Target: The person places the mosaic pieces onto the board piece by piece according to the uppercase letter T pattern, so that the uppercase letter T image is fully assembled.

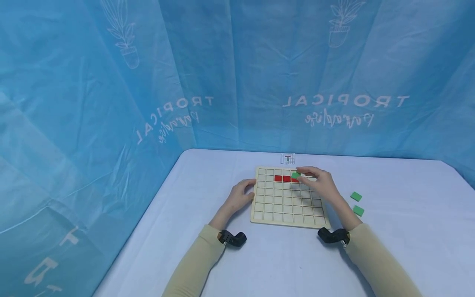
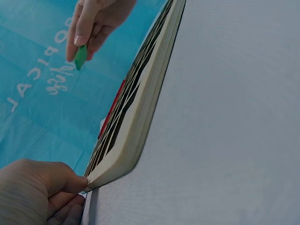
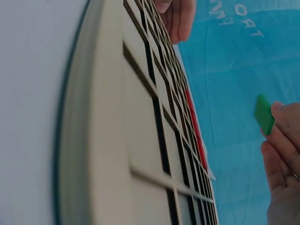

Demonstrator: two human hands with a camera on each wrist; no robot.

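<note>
A pale wooden grid board (image 1: 289, 225) lies on the table, with a row of red square tiles (image 1: 286, 178) set in its upper cells. My right hand (image 1: 320, 183) pinches a green square tile (image 1: 295, 175) between thumb and fingers, held above the board near the right end of the red row. In the right wrist view that green tile (image 3: 264, 114) is clear of the board. My left hand (image 1: 242, 196) is at the board's left edge; in the left wrist view its thumb (image 2: 70, 180) and fingers hold that edge.
Two loose green tiles (image 1: 356, 196) lie on the white tabletop (image 1: 408, 231) to the right of the board. Behind the board is a small printed card (image 1: 288, 159) with a grid pattern. A blue printed curtain (image 1: 259, 82) hangs along the table's back and left.
</note>
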